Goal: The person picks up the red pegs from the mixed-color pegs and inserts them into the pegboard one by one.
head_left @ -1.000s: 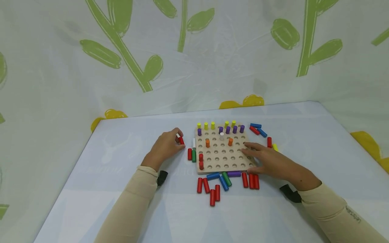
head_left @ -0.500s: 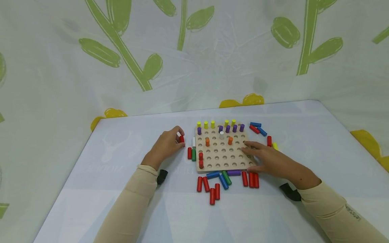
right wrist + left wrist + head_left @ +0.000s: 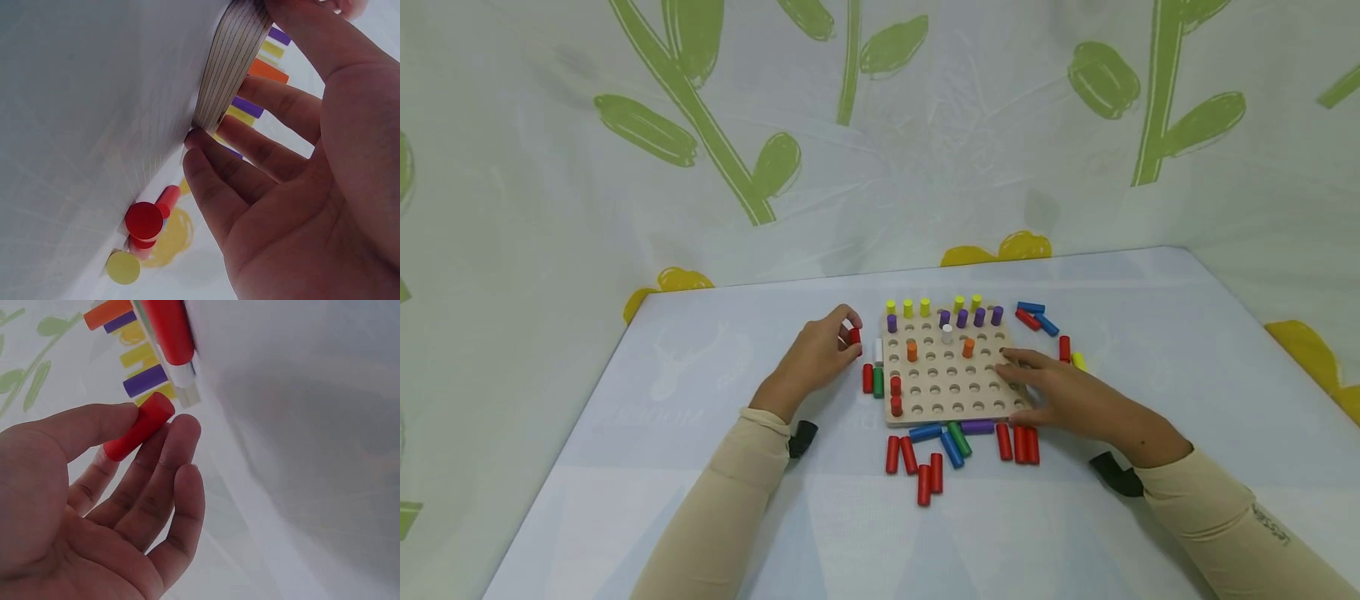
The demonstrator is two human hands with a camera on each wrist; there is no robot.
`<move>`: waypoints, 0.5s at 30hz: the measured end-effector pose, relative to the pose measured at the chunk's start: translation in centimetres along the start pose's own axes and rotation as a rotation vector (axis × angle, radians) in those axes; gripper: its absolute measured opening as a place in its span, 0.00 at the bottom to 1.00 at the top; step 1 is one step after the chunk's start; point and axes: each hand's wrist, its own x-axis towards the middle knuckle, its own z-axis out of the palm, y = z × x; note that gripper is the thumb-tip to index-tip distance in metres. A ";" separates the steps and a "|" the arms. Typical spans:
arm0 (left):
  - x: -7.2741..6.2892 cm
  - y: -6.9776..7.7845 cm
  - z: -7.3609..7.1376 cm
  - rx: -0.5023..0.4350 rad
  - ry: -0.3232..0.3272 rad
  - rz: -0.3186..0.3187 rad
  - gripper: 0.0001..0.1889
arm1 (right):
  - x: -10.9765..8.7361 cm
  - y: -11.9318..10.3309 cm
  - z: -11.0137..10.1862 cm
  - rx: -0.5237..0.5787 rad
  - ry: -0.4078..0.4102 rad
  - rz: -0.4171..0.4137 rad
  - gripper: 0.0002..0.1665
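Left hand pinches a red peg beside the pegboard

Your left thumb and fingertips are clamped on the red peg, just left of the wooden pegboard and apart from it. Your right hand has its fingers and thumb apart, touching the board's right side and pinching nothing.

From the left, your board holds two standing red pegs near its front corner, then two orange pegs with a white peg between and behind them. Yellow pegs line the back row, with purple pegs in front. Loose pegs lie around its left, front and right.
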 end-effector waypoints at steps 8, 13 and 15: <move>-0.6 1.3 -0.2 -0.026 0.017 0.048 0.19 | 0.0 0.0 0.0 -0.014 0.006 0.000 0.46; -1.0 2.1 -0.3 -0.047 0.019 0.057 0.20 | -0.1 0.0 0.0 -0.014 0.008 -0.004 0.46; -1.2 2.4 -0.2 -0.056 0.019 0.058 0.21 | -0.1 0.0 0.0 -0.015 0.007 -0.003 0.46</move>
